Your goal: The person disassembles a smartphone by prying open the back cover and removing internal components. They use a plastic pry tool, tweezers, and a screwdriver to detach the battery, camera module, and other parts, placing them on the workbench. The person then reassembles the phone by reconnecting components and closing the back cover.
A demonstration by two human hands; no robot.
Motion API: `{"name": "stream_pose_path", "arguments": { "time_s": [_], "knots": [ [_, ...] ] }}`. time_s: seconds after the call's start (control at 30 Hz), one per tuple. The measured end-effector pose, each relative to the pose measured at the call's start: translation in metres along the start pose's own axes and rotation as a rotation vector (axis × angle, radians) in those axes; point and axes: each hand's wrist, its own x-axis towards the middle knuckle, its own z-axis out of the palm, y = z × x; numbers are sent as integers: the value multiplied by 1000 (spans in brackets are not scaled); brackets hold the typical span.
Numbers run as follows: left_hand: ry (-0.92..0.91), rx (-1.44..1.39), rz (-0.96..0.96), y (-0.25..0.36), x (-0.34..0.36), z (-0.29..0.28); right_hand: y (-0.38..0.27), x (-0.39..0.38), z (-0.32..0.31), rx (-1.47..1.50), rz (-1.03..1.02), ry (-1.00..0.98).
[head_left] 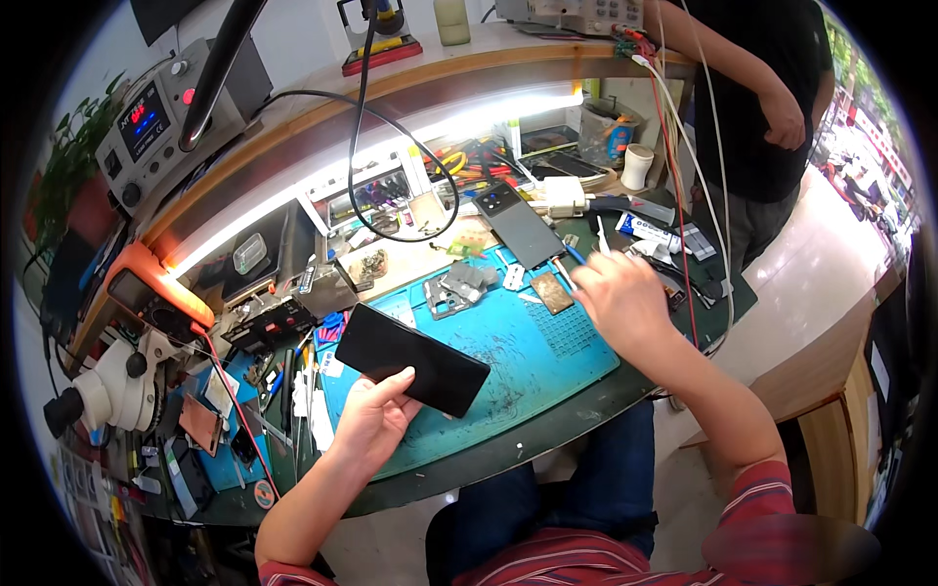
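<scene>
My left hand [374, 422] grips a black smartphone [415, 359] by its lower edge, thumb on the dark glass, tilted over the blue work mat [508, 391]. At the mat's right side my right hand [625, 301] is closed, its fingers curled together among slim tools; what lies in them is hidden. A thin pale stick [564, 273] reaches up beside its fingertips. Just left of that hand sits a brownish metal plate [552, 293]. Behind it lies a grey phone [520, 227] with its camera side up. Grey phone parts [459, 288] rest near the mat's middle.
An orange-framed meter [161, 293] and a white microscope part [117, 386] stand at left. A black cable [354, 146] loops down over the bench. Red and white wires [684, 176] hang at right, near another person's hand [785, 119]. Pliers [454, 163] lie at the back.
</scene>
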Motion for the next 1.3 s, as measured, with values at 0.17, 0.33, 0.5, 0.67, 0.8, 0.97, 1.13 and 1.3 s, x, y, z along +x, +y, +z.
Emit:
{"name": "stream_pose_path", "arguments": {
  "time_s": [0.17,0.33,0.5,0.67,0.8,0.97,1.13,1.3],
  "knots": [
    [-82,-34,-6,-4,5,-2,4,74,42,350,-292,-88],
    [-46,-103,26,-17,2,-4,11,99,37,367,-330,-398],
    [-95,-95,21,-14,0,-12,16,110,38,318,-423,-358],
    [-42,-117,19,-15,-4,-12,9,116,18,401,-284,-487],
    [-30,-125,72,-18,-9,-15,-18,84,19,699,-291,9],
    [-11,-117,103,-22,-12,-18,-90,57,-4,1048,-241,20],
    [53,-49,126,-27,-16,-19,-101,44,6,1044,-268,192],
    [93,-14,161,-35,-19,-20,-97,30,8,1013,-252,127]
  ]
}}
